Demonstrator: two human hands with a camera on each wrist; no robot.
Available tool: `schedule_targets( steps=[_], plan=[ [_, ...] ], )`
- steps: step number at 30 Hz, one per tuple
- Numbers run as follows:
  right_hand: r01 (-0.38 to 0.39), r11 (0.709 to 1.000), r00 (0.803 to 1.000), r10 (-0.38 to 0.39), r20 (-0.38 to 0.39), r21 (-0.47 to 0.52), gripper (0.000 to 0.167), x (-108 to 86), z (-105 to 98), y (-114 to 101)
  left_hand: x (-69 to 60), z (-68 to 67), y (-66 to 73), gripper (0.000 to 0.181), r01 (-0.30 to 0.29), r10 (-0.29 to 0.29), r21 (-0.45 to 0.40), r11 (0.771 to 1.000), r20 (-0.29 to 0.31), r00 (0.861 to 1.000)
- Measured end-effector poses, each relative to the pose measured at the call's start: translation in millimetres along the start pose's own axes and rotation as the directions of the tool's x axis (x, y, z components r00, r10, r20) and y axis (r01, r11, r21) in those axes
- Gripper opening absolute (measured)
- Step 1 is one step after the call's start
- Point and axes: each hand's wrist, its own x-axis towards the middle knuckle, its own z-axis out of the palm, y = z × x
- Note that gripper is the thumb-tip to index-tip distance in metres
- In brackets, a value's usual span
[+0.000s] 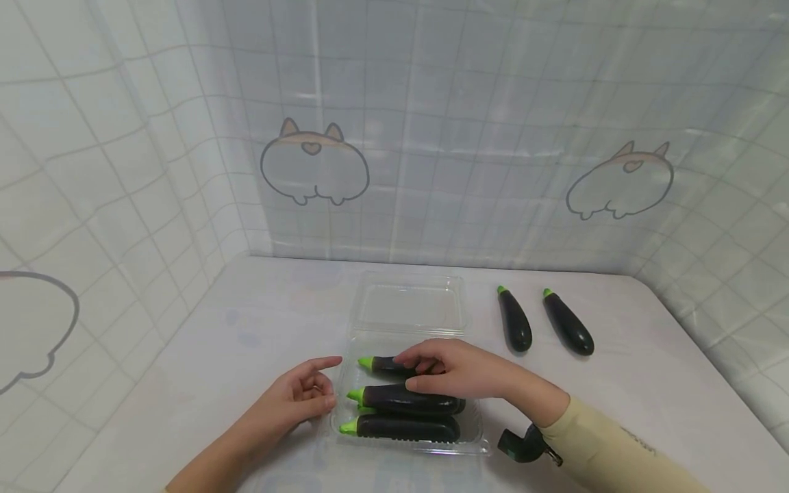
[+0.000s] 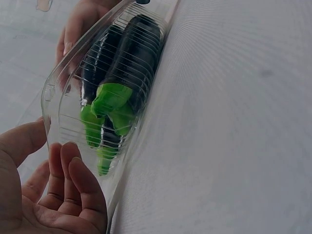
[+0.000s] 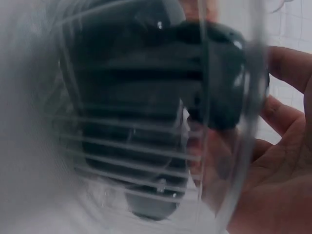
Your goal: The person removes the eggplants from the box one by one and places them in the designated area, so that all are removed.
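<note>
Several dark eggplants with bright green stems lie in a clear plastic clamshell box (image 1: 425, 449). Among them are a front eggplant (image 1: 407, 427), a middle eggplant (image 1: 407, 398) and a rear eggplant (image 1: 379, 365). Over the rear and middle ones is my right hand (image 1: 459, 368), its fingers loosely bent; it partly hides both. I see no eggplant between its thumb and fingers. At the box's left edge is my left hand (image 1: 302, 392), index finger extended and the others relaxed, with fingertips (image 2: 73, 161) by the clear wall. In the left wrist view, green stems (image 2: 114, 100) overlap.
The box's lid (image 1: 409, 301) lies folded back behind the tray. Two more eggplants, one (image 1: 515, 320) nearer the lid and another (image 1: 568, 323) farther right, lie on the white tabletop (image 1: 246, 322). A dark wrist-mounted device (image 1: 524, 445) sits beside the right forearm. Tiled-pattern sheets surround the table.
</note>
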Motion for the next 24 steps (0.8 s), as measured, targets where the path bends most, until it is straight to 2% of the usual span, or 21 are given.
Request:
schedule_targets(
  steps=[11,24],
  plan=[
    [0.032,0.988,0.994,-0.016,0.105,-0.153,0.044,-1.0,7.6,-0.3,-0.2,1.2,0.2,0.067,0.005,-0.005,0.001,1.000,0.001,1.000],
    [0.117,0.968,0.992,-0.101,0.080,-0.221,0.035,-3.1,10.8,0.4,0.1,1.2,-1.8,0.066,-0.012,0.012,0.006,1.000,0.010,1.000]
  ],
)
